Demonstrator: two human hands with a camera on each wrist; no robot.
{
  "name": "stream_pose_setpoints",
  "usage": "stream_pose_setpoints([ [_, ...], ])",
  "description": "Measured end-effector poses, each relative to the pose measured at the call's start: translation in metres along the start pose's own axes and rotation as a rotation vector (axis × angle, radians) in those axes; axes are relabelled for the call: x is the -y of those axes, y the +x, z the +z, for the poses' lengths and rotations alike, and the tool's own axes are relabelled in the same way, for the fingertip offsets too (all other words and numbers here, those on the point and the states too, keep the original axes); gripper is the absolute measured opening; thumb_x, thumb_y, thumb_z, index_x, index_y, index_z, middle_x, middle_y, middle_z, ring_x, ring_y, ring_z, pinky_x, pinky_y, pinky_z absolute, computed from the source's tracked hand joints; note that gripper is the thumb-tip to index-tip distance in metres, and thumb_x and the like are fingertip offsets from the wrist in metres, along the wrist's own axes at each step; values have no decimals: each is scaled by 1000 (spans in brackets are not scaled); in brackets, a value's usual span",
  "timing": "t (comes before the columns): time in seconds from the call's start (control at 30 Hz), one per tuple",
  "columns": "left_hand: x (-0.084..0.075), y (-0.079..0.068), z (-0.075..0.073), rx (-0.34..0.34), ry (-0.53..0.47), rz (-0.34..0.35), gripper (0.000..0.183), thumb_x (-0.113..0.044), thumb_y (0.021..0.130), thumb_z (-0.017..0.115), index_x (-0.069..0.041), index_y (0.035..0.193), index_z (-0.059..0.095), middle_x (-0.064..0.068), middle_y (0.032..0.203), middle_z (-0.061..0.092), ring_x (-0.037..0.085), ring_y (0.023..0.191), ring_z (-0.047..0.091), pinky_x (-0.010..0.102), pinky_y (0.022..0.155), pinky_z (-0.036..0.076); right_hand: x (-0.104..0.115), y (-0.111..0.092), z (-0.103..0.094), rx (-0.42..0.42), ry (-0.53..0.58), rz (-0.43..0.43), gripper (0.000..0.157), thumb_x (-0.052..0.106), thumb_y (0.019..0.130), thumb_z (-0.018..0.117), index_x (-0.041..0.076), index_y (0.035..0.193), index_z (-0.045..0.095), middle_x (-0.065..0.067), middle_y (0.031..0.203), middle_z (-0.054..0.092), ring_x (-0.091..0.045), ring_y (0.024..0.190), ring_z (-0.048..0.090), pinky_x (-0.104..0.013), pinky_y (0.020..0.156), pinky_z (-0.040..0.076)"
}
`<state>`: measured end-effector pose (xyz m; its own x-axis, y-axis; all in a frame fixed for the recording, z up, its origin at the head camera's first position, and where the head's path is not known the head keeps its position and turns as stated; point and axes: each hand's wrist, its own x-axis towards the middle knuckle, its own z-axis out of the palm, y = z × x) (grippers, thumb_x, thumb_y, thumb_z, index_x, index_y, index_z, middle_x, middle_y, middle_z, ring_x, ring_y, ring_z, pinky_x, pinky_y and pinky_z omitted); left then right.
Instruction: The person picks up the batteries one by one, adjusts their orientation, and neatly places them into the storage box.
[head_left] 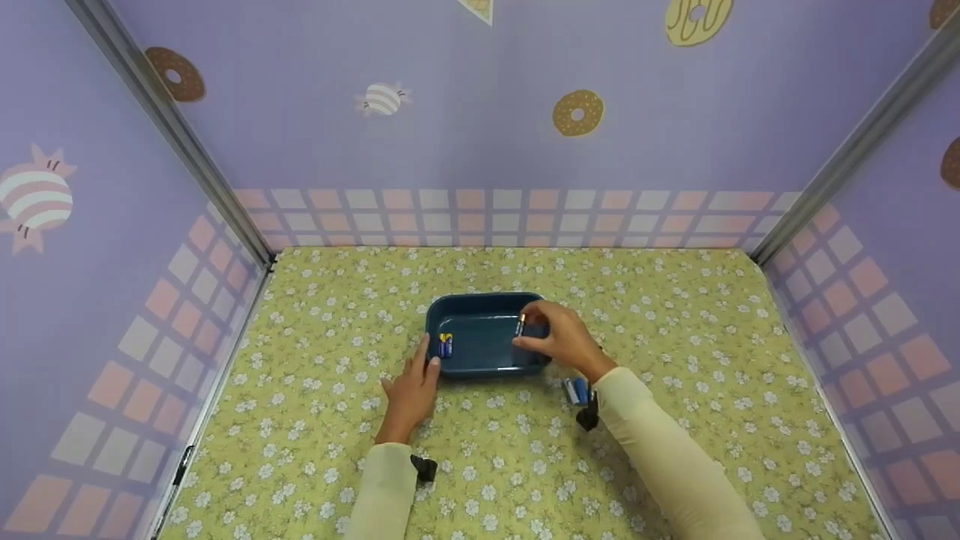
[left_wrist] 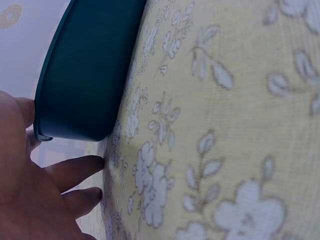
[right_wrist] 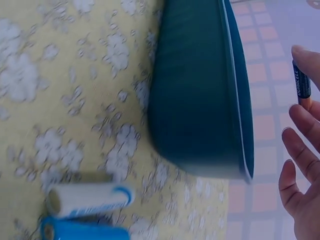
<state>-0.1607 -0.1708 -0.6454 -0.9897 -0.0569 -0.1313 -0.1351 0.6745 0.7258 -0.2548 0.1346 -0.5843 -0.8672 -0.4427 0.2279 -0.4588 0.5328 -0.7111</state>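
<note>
A dark teal plastic basin (head_left: 487,371) sits on the flowered cloth. Over its right part, my right hand (head_left: 562,336) pinches a black-and-copper battery (head_left: 521,325) between thumb and finger; the right wrist view shows this battery (right_wrist: 302,82) with Duracell lettering. Two blue-and-yellow batteries (head_left: 446,346) lie side by side inside the basin at the left. My left hand (head_left: 412,390) rests at the basin's left front corner with fingers extended, thumb and forefinger at the rim. In the left wrist view the other fingers of the left hand (left_wrist: 30,175) spread beside the basin wall (left_wrist: 90,75).
On the cloth, right of the basin and beside my right wrist, lie a white battery (right_wrist: 90,200) and a blue battery (right_wrist: 82,230). Purple patterned panels (head_left: 480,135) enclose the flowered table surface (head_left: 337,300) at the back and both sides.
</note>
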Motion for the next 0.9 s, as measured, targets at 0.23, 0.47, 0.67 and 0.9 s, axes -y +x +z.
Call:
stream_pose_setpoints([
  [0.23,0,0,0,1,-13,-3,64,-64,107,24,-43,164,5,9,167,30,45,152,28,79,113,-15,6,16,12,3,6,-47,52,43,84,85,12,122,67,3,107,68,-23,98,68,-46,87,58],
  [0.47,1,0,0,0,-15,8,65,-66,106,23,-43,164,5,7,168,29,42,154,26,79,113,-15,13,30,23,18,8,-54,52,45,84,84,14,122,66,-1,107,69,-21,98,68,-44,89,58],
  [0.67,0,1,0,7,-7,-10,63,-62,108,25,-44,164,4,8,168,28,45,154,25,79,112,-16,15,42,34,38,24,-95,49,43,85,84,16,120,65,-5,104,70,-23,98,69,-44,91,58],
  [0.9,-2,-1,-1,-1,0,-2,62,-61,108,25,-43,164,6,11,167,30,49,151,30,79,114,-13,19,51,48,82,42,-107,51,46,87,81,13,123,65,1,105,69,-13,96,66,-36,89,57],
])
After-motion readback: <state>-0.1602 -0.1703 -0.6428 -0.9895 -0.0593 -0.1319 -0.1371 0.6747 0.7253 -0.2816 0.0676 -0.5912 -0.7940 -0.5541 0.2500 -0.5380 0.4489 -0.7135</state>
